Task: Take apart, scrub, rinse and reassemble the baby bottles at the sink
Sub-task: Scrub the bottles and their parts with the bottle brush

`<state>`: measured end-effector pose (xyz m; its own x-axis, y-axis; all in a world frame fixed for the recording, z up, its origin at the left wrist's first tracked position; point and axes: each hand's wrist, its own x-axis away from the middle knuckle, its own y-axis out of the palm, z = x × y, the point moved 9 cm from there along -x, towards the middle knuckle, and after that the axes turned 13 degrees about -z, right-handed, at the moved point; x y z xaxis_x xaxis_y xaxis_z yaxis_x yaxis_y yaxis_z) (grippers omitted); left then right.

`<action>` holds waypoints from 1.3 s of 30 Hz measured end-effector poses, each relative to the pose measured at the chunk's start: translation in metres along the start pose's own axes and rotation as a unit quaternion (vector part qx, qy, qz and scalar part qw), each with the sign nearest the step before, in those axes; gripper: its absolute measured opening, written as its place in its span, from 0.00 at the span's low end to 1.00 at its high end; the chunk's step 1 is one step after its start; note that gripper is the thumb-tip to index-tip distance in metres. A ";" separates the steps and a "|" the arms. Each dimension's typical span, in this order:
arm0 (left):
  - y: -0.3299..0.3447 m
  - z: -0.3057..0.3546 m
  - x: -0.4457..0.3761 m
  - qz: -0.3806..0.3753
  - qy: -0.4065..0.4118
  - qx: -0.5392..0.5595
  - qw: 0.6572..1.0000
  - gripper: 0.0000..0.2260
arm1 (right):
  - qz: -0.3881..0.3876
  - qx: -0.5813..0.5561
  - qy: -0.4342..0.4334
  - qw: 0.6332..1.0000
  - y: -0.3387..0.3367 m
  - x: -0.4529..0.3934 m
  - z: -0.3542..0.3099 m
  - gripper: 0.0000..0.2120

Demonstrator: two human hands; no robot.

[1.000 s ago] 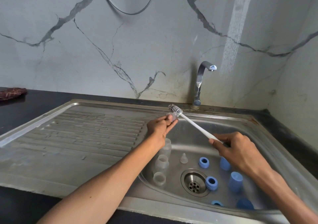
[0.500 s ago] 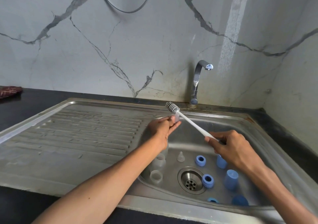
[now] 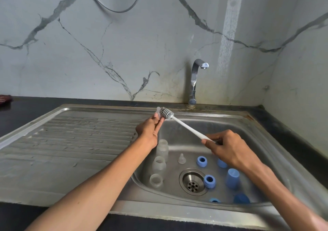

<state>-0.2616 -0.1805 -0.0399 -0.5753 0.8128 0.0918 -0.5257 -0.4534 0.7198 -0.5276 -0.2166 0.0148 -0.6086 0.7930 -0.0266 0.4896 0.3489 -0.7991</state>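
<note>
Sink [image 3: 177,211]: you see brushed stainless steel, dull sheen, scuffed and water-marked on the ribbed drainboard.
Tap [image 3: 194,78]: your chrome, glossy, mirror-bright.
Counter [image 3: 21,110]: dark, smooth, matt.
Wall [image 3: 124,44]: marble-look, smooth, grey-veined, grimy near the tap.
Brush [image 3: 177,121]: you hold white plastic, smooth handle, ribbed grey bristles.
Bottles [image 3: 162,149]: your frosted translucent plastic.
Rings [image 3: 202,161]: matt blue plastic.

Clear teat [image 3: 157,113] against bristled brush head [image 3: 166,113] at frame centre, three clear bottles [image 3: 162,148] upright lower centre, blue collars [image 3: 201,161] and caps [image 3: 232,178] lower right
</note>
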 end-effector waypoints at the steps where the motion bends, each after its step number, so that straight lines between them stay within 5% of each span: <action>1: 0.004 -0.003 0.001 -0.011 -0.003 -0.011 1.000 0.07 | 0.008 0.001 0.003 1.000 -0.002 0.000 0.001 0.14; 7: 0.043 -0.029 0.016 -0.129 -0.022 -0.087 0.988 0.06 | 0.026 -0.002 0.013 1.000 -0.012 0.001 0.006 0.16; 13: 0.044 -0.019 0.014 -0.161 0.000 -0.125 0.979 0.22 | 0.021 -0.010 0.038 0.999 -0.019 0.001 0.014 0.14; 26: 0.024 -0.053 -0.002 -0.199 -0.026 -0.397 0.896 0.05 | 0.016 -0.001 0.058 0.998 -0.022 -0.006 0.025 0.13; 28: 0.023 -0.060 -0.004 -0.209 -0.016 -0.505 0.837 0.03 | 0.018 -0.009 0.059 0.998 -0.022 -0.008 0.028 0.13; 34: 0.034 -0.096 0.005 -0.283 0.006 -0.797 0.533 0.09 | 0.010 -0.006 0.057 0.998 -0.019 -0.010 0.029 0.12; 39: 0.028 -0.123 0.008 -0.310 -0.009 -0.849 0.427 0.04 | 0.006 -0.008 0.054 0.998 -0.017 -0.012 0.029 0.13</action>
<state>-0.3578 -0.2317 -0.1032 0.0014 0.9648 0.2630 -0.2785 0.2530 -0.9265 -0.5467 -0.2465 0.0114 -0.5316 0.8465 0.0300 0.5070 0.3463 -0.7894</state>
